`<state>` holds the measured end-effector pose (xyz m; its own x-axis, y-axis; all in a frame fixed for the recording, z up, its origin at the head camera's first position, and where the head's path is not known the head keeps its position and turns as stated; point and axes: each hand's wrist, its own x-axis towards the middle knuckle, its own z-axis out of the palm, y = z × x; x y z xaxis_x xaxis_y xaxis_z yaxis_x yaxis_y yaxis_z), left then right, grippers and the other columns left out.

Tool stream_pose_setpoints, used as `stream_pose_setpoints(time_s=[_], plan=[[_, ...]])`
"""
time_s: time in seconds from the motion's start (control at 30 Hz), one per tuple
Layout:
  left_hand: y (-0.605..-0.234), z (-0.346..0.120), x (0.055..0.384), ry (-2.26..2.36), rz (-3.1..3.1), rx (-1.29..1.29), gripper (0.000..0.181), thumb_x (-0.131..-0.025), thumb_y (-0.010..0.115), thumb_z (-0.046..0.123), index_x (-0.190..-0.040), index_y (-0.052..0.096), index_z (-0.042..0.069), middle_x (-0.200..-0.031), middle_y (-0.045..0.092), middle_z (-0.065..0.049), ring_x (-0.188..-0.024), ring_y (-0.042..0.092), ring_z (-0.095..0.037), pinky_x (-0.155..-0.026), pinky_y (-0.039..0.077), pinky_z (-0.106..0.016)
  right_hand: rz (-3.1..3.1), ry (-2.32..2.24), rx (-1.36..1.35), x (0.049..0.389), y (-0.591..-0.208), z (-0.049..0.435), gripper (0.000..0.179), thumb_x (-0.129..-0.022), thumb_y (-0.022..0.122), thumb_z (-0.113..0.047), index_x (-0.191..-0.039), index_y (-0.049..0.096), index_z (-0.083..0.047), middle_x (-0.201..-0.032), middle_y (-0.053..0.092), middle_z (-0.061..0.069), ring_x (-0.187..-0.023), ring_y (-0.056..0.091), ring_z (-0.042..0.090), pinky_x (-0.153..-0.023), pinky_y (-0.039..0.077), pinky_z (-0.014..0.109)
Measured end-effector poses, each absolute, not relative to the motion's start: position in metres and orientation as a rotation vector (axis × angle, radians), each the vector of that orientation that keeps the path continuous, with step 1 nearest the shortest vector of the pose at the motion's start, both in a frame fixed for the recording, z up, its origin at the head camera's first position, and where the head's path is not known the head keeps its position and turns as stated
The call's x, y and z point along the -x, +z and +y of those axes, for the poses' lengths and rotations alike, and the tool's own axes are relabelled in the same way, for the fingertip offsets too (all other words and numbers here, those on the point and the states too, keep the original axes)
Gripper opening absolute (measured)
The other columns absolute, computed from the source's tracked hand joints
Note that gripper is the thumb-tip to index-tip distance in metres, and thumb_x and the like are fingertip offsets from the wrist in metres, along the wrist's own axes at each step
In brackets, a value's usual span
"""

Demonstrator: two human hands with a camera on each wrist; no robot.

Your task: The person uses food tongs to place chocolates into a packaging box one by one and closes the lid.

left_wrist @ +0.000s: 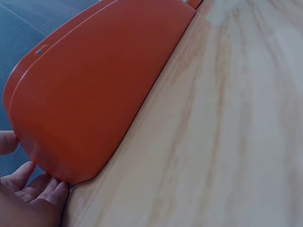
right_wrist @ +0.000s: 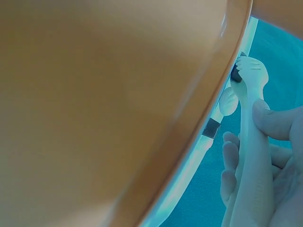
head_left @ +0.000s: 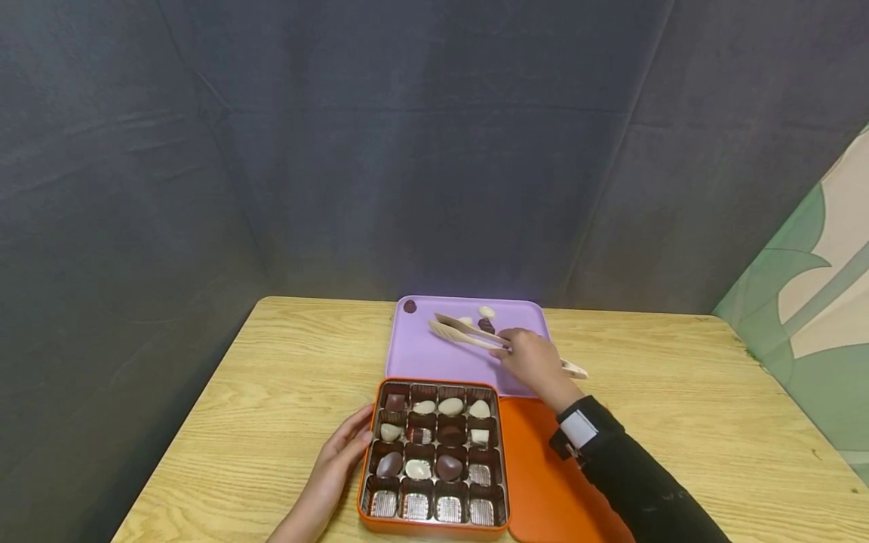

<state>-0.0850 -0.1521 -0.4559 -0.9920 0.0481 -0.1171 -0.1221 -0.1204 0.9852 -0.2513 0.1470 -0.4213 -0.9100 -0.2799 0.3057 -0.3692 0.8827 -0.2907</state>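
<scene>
My left hand point(head_left: 333, 460) rests against the left side of an orange chocolate box point(head_left: 434, 531), its thumb near the rim. In the left wrist view, the fingertips point(left_wrist: 52, 191) touch the orange wall low down. Wooden tongs point(right_wrist: 255, 142) are gripped in my right hand point(head_left: 532, 362), between thumb and fingers. Their tips stand apart above a lavender tray point(head_left: 428, 362). Close to the tongs lie a dark chocolate point(head_left: 486, 326) and a white chocolate point(head_left: 486, 311). Chocolates fill several of the box's compartments; the front row is bare.
Right of the box lies an orange lid point(head_left: 543, 467), under my right forearm. Another dark chocolate point(head_left: 409, 306) sits at the tray's far left corner. The wooden table point(head_left: 271, 377) ends at a dark grey curtain point(head_left: 434, 188).
</scene>
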Motion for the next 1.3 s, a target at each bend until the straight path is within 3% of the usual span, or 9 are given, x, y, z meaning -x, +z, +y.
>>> stream_pose_setpoints(time_s=[0.37,0.63,1.0,1.3], plan=[[-0.457,-0.153,0.085,2.251,2.015,0.079,0.045,-0.085,0.052,0.028,-0.127,0.041,0.020,-0.131,0.037,0.003,-0.120,0.032,-0.012,-0.099,0.024,-0.033,-2.795,0.499,-0.451,0.242,-0.417,0.163,0.028,-0.069,0.070,-0.033,-0.092,0.067,-0.015,-0.079,0.063,0.000,-0.056,0.050,0.016,-0.046,0.039,0.032],[-0.459,-0.153,0.086,2.265,2.001,0.063,0.044,-0.085,0.051,0.027,-0.127,0.041,0.020,-0.131,0.038,0.002,-0.119,0.033,-0.011,-0.096,0.028,-0.025,-2.748,0.529,-0.449,0.221,-0.406,0.183,0.029,-0.069,0.071,-0.032,-0.092,0.068,-0.015,-0.069,0.058,-0.004,-0.051,0.043,0.014,-0.045,0.032,0.026],[-0.459,-0.153,0.086,2.276,2.007,0.067,0.043,-0.085,0.051,0.026,-0.127,0.041,0.020,-0.130,0.039,0.002,-0.119,0.033,-0.012,-0.099,0.021,-0.037,-2.767,0.569,-0.464,0.171,-0.389,0.210,0.033,-0.068,0.072,-0.029,-0.095,0.067,-0.012,-0.082,0.062,-0.001,-0.060,0.050,0.012,-0.052,0.040,0.029],[-0.459,-0.154,0.086,2.273,2.006,0.072,0.043,-0.085,0.051,0.026,-0.127,0.041,0.020,-0.131,0.038,0.002,-0.119,0.033,-0.011,-0.099,0.023,-0.033,-2.787,0.601,-0.441,0.132,-0.383,0.228,0.037,-0.068,0.070,-0.038,-0.098,0.066,-0.015,-0.092,0.063,0.000,-0.069,0.057,0.015,-0.055,0.044,0.033]])
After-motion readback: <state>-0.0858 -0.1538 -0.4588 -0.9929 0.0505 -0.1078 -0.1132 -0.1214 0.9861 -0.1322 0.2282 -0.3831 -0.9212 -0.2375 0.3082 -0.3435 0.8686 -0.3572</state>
